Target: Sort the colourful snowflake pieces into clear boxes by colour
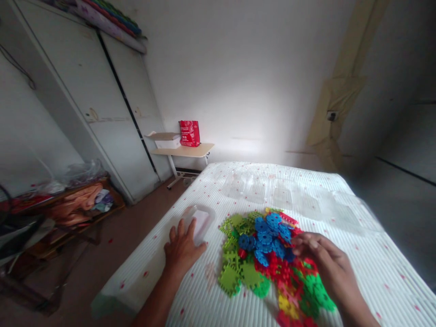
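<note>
Sorting looked under way: the right hand [327,261], fingers curled, picked at the plastic pieces [269,259] on the bed [259,186]; the left hand [184,247] lay flat, empty, beside a clear tray [200,218]. Next called for pinching one piece free.

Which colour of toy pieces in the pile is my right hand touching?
The red pieces: the right hand has its fingertips on them at the pile's right side. The blue ones sit just beyond, and the light green ones lie toward the left hand.
</note>
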Available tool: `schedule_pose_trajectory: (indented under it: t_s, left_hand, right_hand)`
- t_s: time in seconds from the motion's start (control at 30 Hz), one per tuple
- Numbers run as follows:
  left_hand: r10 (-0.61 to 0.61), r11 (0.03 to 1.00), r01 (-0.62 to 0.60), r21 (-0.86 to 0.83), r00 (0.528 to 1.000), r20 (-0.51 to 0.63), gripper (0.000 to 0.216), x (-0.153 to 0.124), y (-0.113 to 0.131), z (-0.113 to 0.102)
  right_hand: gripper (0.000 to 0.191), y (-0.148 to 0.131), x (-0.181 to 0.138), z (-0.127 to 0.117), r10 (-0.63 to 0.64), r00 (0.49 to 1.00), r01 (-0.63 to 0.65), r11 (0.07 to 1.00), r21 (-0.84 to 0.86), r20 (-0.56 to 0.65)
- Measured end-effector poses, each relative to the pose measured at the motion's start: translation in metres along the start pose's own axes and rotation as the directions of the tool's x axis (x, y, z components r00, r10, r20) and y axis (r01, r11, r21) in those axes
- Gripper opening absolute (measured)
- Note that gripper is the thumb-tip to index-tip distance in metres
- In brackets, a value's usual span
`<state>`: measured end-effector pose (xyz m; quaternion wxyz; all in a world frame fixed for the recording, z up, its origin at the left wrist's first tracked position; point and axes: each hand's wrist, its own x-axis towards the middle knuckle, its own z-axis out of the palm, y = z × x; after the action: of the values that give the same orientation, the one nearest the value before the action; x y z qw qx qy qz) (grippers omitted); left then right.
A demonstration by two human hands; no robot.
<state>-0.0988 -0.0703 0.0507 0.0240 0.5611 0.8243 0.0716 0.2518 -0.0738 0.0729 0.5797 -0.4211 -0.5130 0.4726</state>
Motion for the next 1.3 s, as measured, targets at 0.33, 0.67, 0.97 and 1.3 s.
schedule_pose_trajectory:
  t_s: [0.33, 0.67, 0.97, 1.3]
  left_hand:
    - [0.144, 0.989, -0.148, -0.005, 0.972, -0.187, 0.077, -0.007, 0.004, -0.010]
    - [0.570, 0.795, -0.499, -0.343, 0.809, 0.144, 0.113, -0.066, 0.045, 0.014]
    - [0.561, 0.791, -0.539, -0.290, 0.828, -0.010, 0.109, -0.076, 0.082, 0.033]
    - [0.628, 0.630, -0.614, -0.475, 0.763, -0.153, 0.098, -0.080, 0.102, 0.038]
  right_hand:
    - [0.028, -0.011, 0.004, -0.005, -0.031, 0.996, 0.021, 0.994, -0.112, -0.083]
    - [0.065, -0.005, -0.016, -0.070, 0.328, 0.939, -0.296, 0.631, -0.717, -0.100]
    - [0.088, 0.021, -0.028, -0.045, 0.272, 0.953, -0.110, 0.722, -0.683, 0.134]
    - [0.091, 0.018, -0.020, -0.009, 0.174, 0.943, -0.042, 0.909, -0.414, 0.285]
